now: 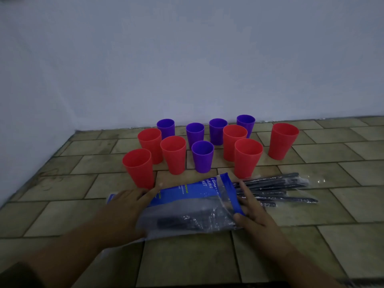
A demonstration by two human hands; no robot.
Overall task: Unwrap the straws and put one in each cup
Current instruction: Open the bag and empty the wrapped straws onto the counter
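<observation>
Several red cups (174, 154) and several purple cups (202, 156) stand upright and empty on the tiled floor. In front of them lies a clear plastic bag with a blue printed panel (187, 206). My left hand (126, 206) holds its left side. My right hand (252, 213) grips its right end, thumb over the blue strip. Several dark wrapped straws (276, 189) stick out of the bag's open right end and lie flat on the floor. More dark straws show through the bag near its lower left.
The floor (342, 204) is of beige rectangular tiles. A pale wall (187, 69) runs behind the cups and along the left. One red cup (283, 140) stands apart at the right.
</observation>
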